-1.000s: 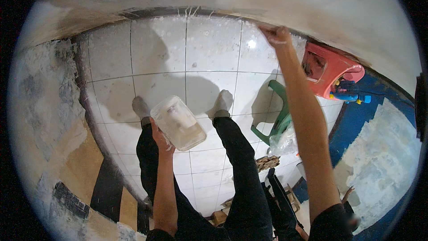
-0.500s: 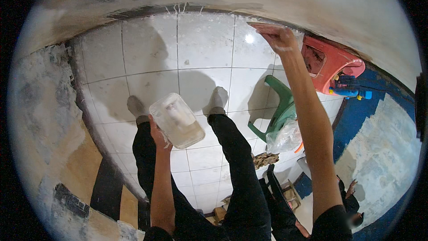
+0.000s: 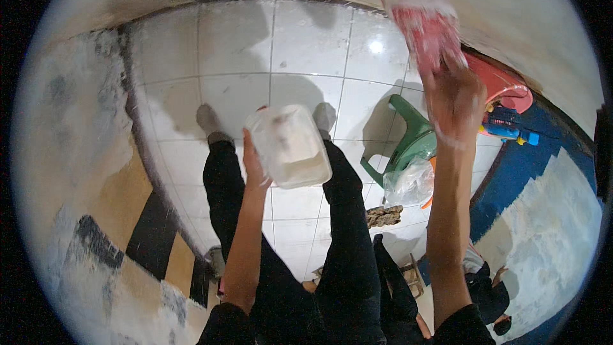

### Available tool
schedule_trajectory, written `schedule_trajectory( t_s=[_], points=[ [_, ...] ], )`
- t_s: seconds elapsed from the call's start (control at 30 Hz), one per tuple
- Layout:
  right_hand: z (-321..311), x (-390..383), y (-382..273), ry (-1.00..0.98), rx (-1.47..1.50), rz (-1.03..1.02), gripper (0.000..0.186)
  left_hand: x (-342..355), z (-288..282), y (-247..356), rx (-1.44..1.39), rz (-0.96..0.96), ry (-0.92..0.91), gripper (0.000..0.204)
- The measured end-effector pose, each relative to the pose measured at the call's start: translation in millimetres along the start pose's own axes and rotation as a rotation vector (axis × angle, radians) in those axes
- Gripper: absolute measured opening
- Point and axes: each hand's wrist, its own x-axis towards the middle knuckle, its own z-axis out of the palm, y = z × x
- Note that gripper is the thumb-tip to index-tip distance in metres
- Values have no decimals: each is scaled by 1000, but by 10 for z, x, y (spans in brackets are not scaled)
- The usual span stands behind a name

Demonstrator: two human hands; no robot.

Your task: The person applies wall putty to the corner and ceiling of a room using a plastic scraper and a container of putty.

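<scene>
My left hand point(image 3: 255, 161) is closed on the left side of a translucent plastic tub point(image 3: 295, 144) with whitish paste inside, holding it tilted over the floor between my feet. Up at the right, my right hand point(image 3: 454, 99), smeared with white, grips a flat red putty scraper point(image 3: 428, 30). White paste coats the blade, mostly along its far edge, and motion blurs it slightly. That edge is up against or very close to the pale wall point(image 3: 517, 19); I cannot tell whether they touch.
On the white-tiled floor point(image 3: 306, 45) a green plastic stool point(image 3: 408, 131) lies on its side, with a clear plastic bag point(image 3: 408, 182) beside it. A red stool point(image 3: 501, 86) with blue bottles stands by the right wall. Another person point(image 3: 488, 291) works at the lower right.
My right hand has turned and brought the scraper up from the wall's foot, its broad red face now showing. The tub has shifted right and slightly up in the picture.
</scene>
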Motion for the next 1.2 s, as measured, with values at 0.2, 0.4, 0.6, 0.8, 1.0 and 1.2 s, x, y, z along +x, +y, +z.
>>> schedule_trajectory(
  t_s=[0.2,0.4,0.6,0.8,1.0,1.2],
  points=[
    [476,-1321,-129,363,-647,-212,27,-309,1043,404,-131,77,-162,61],
    [1734,-2131,-461,296,-1383,-412,12,-1035,1946,1013,-10,150,-206,61],
    [2341,-2412,-575,116,-1916,-661,12,-1779,2454,1343,36,183,-223,62],
    [2611,-2730,-479,47,-1926,-358,13,-2099,2577,1144,-111,115,-335,59],
    [3049,-3236,-603,42,-1781,-505,14,-2527,2759,1443,-102,90,-445,58],
    [3124,-3158,-776,-30,-1696,-528,16,-2826,2893,1666,-27,127,-363,64]
  ],
)
